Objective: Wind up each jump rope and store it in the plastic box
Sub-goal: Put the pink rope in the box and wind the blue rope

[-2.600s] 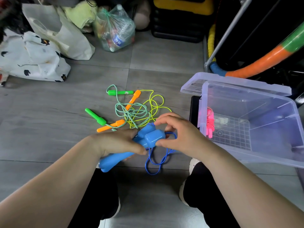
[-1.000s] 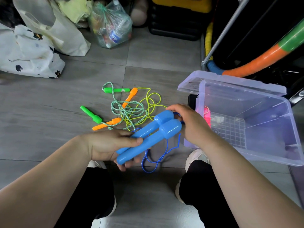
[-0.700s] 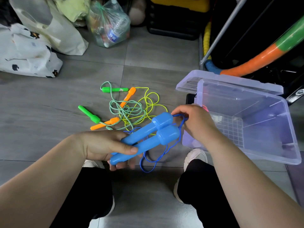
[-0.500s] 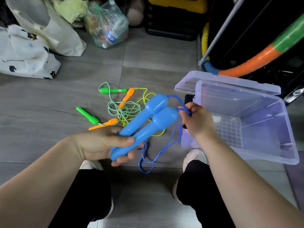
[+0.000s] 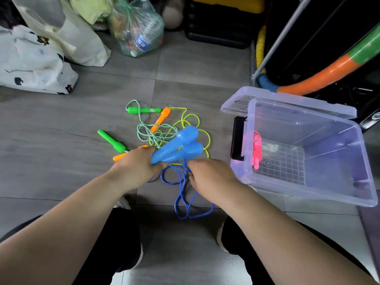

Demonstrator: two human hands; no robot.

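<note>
Fingers (image 5: 196, 163): over the floor (image 5: 61, 130) beside the open plastic box (image 5: 308, 192), our left hand (image 5: 133, 169) grips both blue handles (image 5: 178, 147), right hand (image 5: 211, 175) pinches the slack blue cord (image 5: 181, 194) just below, so we'd keep handles parallel and wrap taut, even turns.

Bagged bottles (image 5: 136, 29), spotted white bag (image 5: 33, 64)

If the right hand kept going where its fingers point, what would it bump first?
Most likely the blue handles, gripped just ahead by the left hand. The right hand pinches the blue cord below them, though depth is unclear.
</note>
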